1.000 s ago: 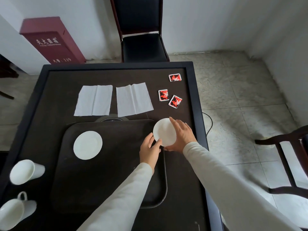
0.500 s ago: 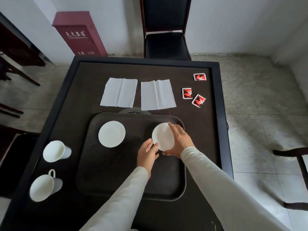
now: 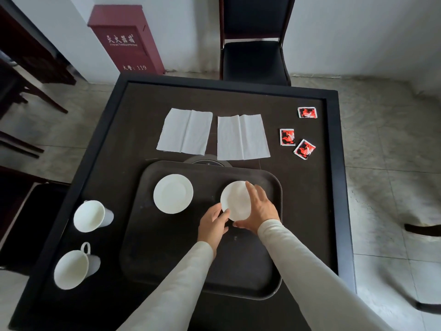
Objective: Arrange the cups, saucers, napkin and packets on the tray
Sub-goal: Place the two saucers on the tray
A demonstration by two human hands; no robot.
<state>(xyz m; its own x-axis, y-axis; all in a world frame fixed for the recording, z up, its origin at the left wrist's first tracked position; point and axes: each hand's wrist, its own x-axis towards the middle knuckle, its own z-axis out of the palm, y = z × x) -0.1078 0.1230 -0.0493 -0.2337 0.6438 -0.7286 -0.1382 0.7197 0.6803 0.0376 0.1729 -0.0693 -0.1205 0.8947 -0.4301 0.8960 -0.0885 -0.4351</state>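
**Both hands on the second saucer at the tray's far right**

A dark tray (image 3: 148, 271) lies on the near middle of the dark table (image 3: 133, 108). Two white saucers rest on its far half. The left saucer (image 3: 173, 193) lies flat and alone. The right saucer (image 3: 235, 200) is tilted, its face turned toward the left, and is held between both hands. The right hand (image 3: 259, 209) curls over its right edge, its grip clamped on the rim with fingers over the far side and thumb at the near side. The left hand (image 3: 212, 225) touches the saucer's near-left edge with its fingertips, grip pinched lightly on that rim. Both arms wear pale long sleeves.

Off the tray, on the table's near left, stand two white cups: the far cup (image 3: 91, 216) and, nearer, the handled cup (image 3: 74, 267), well apart from the saucers. Beyond the tray lie two unfolded white napkins side by side, the left napkin (image 3: 185, 131) and the right napkin (image 3: 242, 137), whose near edge is just beside the tray's far rim. To the far right lie three red-and-black packets: one (image 3: 307, 112) farthest, one (image 3: 287, 137) and one (image 3: 304, 149) close together.
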